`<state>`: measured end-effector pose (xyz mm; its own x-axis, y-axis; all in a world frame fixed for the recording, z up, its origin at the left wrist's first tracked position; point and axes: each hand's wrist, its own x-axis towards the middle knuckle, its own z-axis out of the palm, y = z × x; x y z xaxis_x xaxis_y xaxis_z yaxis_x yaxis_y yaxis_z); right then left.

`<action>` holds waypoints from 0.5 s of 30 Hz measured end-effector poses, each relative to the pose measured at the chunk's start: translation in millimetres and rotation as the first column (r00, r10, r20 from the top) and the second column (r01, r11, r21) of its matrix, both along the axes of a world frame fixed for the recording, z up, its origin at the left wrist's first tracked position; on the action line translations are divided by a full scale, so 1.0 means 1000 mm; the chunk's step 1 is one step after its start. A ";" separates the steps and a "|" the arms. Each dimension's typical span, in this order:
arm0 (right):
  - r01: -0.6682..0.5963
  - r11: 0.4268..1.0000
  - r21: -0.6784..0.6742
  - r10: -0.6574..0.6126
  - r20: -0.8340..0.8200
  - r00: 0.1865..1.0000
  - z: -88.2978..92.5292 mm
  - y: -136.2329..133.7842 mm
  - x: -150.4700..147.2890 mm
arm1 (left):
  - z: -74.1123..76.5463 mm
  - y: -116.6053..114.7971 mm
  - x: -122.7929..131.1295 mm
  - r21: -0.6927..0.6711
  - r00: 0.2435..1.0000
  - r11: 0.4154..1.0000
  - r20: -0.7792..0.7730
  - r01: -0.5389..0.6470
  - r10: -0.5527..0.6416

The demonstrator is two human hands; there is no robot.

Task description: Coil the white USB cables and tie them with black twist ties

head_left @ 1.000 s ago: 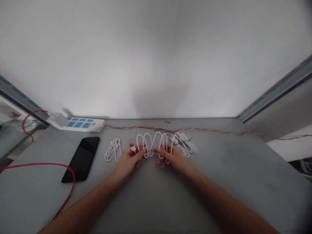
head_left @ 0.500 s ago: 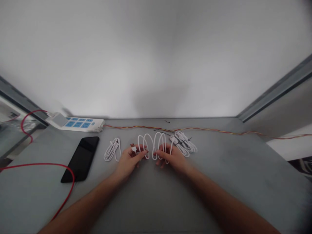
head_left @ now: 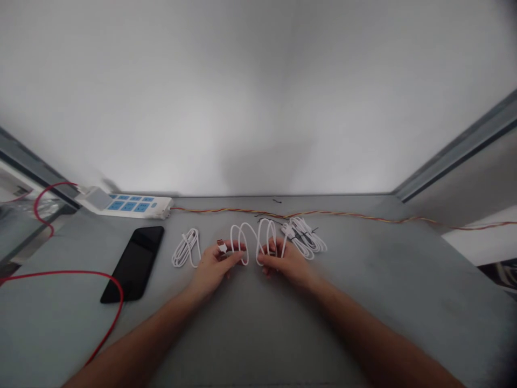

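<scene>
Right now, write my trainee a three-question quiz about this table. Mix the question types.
1. True or false: the flat black smartphone lies to the right of both hands.
2. The left hand and the right hand both hold the looped white cable. Which grip pinches its metal-tipped plug end? A) left B) right C) neither
3. Short answer: what colour is the thin cord that curves past the smartphone's near end?

Key: 1 false, it lies to their left. 2 A. 3 red.
</scene>
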<state>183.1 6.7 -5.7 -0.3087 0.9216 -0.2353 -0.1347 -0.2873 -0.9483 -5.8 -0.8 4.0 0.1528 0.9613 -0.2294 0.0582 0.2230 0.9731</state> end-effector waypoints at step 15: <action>0.015 0.999 0.030 -0.018 0.103 0.995 0.004 -0.001 0.002 | 0.002 0.000 0.000 -0.016 1.000 1.000 -0.012 0.026 -0.026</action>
